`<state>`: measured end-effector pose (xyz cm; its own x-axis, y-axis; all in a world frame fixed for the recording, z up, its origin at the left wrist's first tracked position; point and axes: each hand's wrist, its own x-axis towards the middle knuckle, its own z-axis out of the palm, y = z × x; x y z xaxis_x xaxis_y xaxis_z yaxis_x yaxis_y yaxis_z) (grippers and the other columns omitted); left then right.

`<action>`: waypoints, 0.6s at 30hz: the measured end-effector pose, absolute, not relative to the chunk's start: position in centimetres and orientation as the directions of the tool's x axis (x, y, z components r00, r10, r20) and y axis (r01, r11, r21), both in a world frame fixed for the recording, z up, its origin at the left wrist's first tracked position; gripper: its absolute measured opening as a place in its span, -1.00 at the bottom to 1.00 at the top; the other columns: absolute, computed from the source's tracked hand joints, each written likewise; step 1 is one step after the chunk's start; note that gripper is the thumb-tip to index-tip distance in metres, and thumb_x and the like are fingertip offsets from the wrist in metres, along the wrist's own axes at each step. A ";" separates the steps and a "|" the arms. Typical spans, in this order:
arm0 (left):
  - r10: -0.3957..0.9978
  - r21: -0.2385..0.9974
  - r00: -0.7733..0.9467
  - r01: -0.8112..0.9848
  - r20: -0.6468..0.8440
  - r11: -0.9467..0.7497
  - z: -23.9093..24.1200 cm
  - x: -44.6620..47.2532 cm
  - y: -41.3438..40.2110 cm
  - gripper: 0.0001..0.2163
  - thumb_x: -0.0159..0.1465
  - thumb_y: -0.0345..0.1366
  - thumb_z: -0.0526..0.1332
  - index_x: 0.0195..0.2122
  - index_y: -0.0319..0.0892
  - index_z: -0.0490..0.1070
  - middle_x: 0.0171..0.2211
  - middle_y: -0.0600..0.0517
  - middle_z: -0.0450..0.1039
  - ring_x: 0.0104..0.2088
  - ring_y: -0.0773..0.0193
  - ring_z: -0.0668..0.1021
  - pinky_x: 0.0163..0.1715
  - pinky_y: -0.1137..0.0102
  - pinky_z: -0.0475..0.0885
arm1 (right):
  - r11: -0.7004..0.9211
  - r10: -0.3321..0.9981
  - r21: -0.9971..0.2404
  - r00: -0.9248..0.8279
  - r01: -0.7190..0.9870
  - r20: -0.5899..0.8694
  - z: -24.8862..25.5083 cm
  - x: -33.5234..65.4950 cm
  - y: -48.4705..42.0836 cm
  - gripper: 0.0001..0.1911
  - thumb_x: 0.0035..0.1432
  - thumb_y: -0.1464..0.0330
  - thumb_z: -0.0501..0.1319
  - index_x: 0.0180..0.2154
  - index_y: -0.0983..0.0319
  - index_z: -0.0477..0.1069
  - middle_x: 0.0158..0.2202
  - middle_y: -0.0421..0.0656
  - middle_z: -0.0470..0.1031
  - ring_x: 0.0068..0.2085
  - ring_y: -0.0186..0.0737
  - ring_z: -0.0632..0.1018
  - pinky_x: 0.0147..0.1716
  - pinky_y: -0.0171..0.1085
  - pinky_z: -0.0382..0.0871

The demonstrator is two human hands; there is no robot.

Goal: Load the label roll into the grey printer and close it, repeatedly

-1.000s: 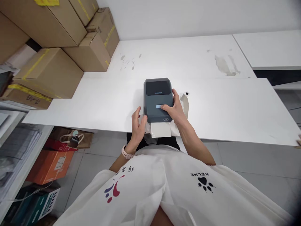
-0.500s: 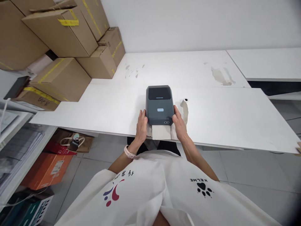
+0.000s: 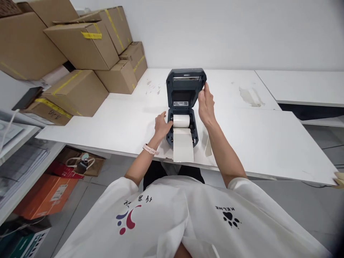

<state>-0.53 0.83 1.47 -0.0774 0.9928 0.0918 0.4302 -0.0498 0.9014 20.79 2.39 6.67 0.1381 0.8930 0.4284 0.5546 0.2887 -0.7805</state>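
Observation:
A dark grey label printer (image 3: 196, 134) stands on the white table with its lid (image 3: 183, 96) raised. A roll of white labels (image 3: 181, 121) sits inside, and a strip of label paper (image 3: 183, 147) runs out over the front to the table edge. My left hand (image 3: 162, 126) is at the left side of the printer base; its fingers are apart and the thumb touches the inside near the roll. My right hand (image 3: 206, 106) is at the lid's right edge, fingertips against it; part of its grip is hidden. A loose curled paper strip (image 3: 208, 147) lies partly behind my right forearm.
Cardboard boxes (image 3: 77, 44) are stacked at the table's left end against the wall. A shelf (image 3: 29, 168) with papers is at far left, above an orange box (image 3: 44, 195). Worn patches mark the white tabletop (image 3: 255, 143). The table's front edge is close to my body.
The printer's lid has gone from closed to raised, exposing the label roll. My right hand has moved up with the lid; my left hand has shifted slightly forward, thumb inward.

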 end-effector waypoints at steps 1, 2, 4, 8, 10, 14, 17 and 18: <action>0.996 0.884 -0.074 0.467 0.050 -0.010 1.0 -0.4 1.2 -0.40 0.05 -0.36 0.31 0.18 -0.15 0.40 0.05 -0.18 0.46 0.18 -0.11 0.43 0.17 0.07 0.32 | 0.286 0.893 -0.763 0.127 0.580 0.432 6.7 21.0 3.6 -0.11 0.25 -0.29 -0.32 0.45 -0.03 -0.11 0.43 -0.12 0.13 0.46 0.16 0.12 0.39 0.26 -0.06; 0.998 0.873 -0.068 0.488 0.010 0.025 0.6 -0.4 1.4 -0.41 0.02 -0.38 0.32 0.15 -0.14 0.42 -0.04 -0.14 0.49 0.10 -0.09 0.48 0.11 0.09 0.35 | 0.284 0.892 -0.740 0.115 0.609 0.437 6.6 21.1 4.6 -0.10 0.25 -0.29 -0.30 0.45 -0.01 -0.11 0.44 -0.10 0.12 0.46 0.19 0.11 0.37 0.28 -0.05; 0.996 0.870 -0.059 0.486 -0.061 0.082 0.0 -0.3 1.8 -0.45 -0.01 -0.38 0.31 0.08 -0.13 0.46 -0.25 -0.05 0.50 -0.09 -0.02 0.55 -0.04 0.17 0.39 | 0.288 0.878 -0.663 0.086 0.691 0.471 6.6 21.0 5.5 -0.12 0.26 -0.27 -0.20 0.44 0.03 -0.07 0.44 -0.06 0.11 0.47 0.25 0.03 0.36 0.32 -0.09; 0.989 0.898 -0.092 0.416 -0.114 0.142 -0.6 -0.1 2.4 -0.50 -0.04 -0.40 0.29 0.00 -0.14 0.49 -0.45 0.07 0.43 -0.34 0.14 0.51 -0.26 0.30 0.33 | 0.339 0.884 -0.462 -0.110 0.820 0.454 7.0 19.5 4.1 -0.27 0.28 -0.08 0.06 0.32 0.17 0.23 0.35 0.04 0.28 0.42 0.32 0.09 0.35 0.27 -0.03; 0.986 0.909 -0.119 0.389 -0.113 0.151 -0.9 0.1 2.4 -0.52 -0.04 -0.40 0.27 -0.03 -0.13 0.50 -0.47 0.10 0.40 -0.38 0.20 0.48 -0.30 0.33 0.30 | 0.364 0.915 -0.370 -0.254 0.854 0.313 6.9 18.5 3.3 -0.36 0.27 0.04 0.15 0.26 0.22 0.33 0.28 0.08 0.37 0.34 0.31 0.23 0.30 0.23 0.10; 0.983 0.924 -0.141 0.346 -0.117 0.160 -1.3 0.4 2.2 -0.52 -0.02 -0.40 0.26 -0.01 -0.15 0.50 -0.48 0.11 0.36 -0.41 0.23 0.45 -0.30 0.34 0.31 | 0.371 0.909 -0.253 -0.406 0.893 -0.099 5.8 16.7 3.8 -0.19 0.07 0.17 0.37 0.32 0.21 0.25 0.25 0.11 0.42 0.25 0.34 0.40 0.22 0.18 0.26; 0.981 0.934 -0.154 0.320 -0.115 0.160 -1.5 0.5 2.0 -0.50 -0.01 -0.42 0.26 0.02 -0.18 0.50 -0.46 0.10 0.39 -0.40 0.25 0.46 -0.29 0.34 0.34 | 0.379 0.881 -0.263 -0.433 0.887 -0.192 4.9 16.1 4.9 -0.06 -0.06 0.22 0.46 0.33 0.27 0.23 0.19 0.18 0.48 0.17 0.38 0.50 0.14 0.17 0.35; 0.982 0.938 -0.154 0.310 -0.112 0.155 -1.5 0.5 2.0 -0.49 -0.01 -0.42 0.26 0.04 -0.18 0.50 -0.45 0.09 0.40 -0.40 0.25 0.46 -0.29 0.35 0.34 | 0.381 0.878 -0.261 -0.436 0.887 -0.199 4.9 16.1 5.2 -0.04 -0.07 0.21 0.46 0.33 0.28 0.23 0.19 0.18 0.48 0.17 0.37 0.50 0.14 0.17 0.36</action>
